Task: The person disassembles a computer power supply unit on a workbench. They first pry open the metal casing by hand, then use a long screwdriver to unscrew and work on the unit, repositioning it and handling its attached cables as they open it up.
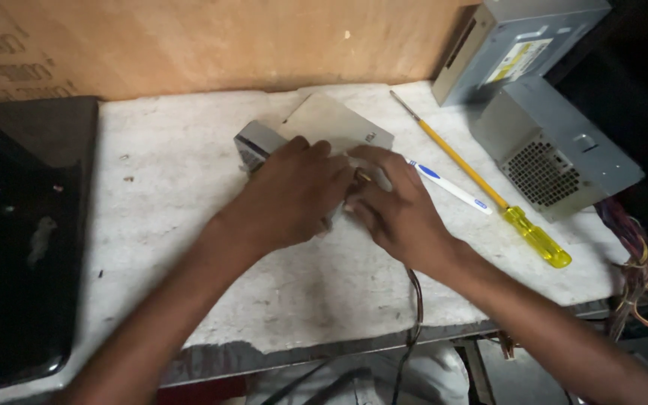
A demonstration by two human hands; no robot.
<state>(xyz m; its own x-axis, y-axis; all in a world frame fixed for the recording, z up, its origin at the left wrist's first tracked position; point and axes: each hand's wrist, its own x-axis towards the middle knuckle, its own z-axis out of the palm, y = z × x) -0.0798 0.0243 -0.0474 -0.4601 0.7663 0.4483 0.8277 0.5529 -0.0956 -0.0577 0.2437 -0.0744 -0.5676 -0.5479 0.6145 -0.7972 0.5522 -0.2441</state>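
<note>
A small grey metal box with a flat beige lid [333,124] lies on the white worktop [181,180]. My left hand [294,191] lies over the box's near side, gripping it. My right hand [395,206] presses against the box's right side, fingers curled at a small part that I cannot make out. A dark cable [414,300] runs from under my right hand off the table's front edge.
A white and blue pen [450,186] and a long screwdriver with a yellow handle [538,238] lie right of my hands. Two grey metal power supply boxes [556,146] [515,45] stand at the back right, with coloured wires [639,277]. A black case [16,232] fills the left.
</note>
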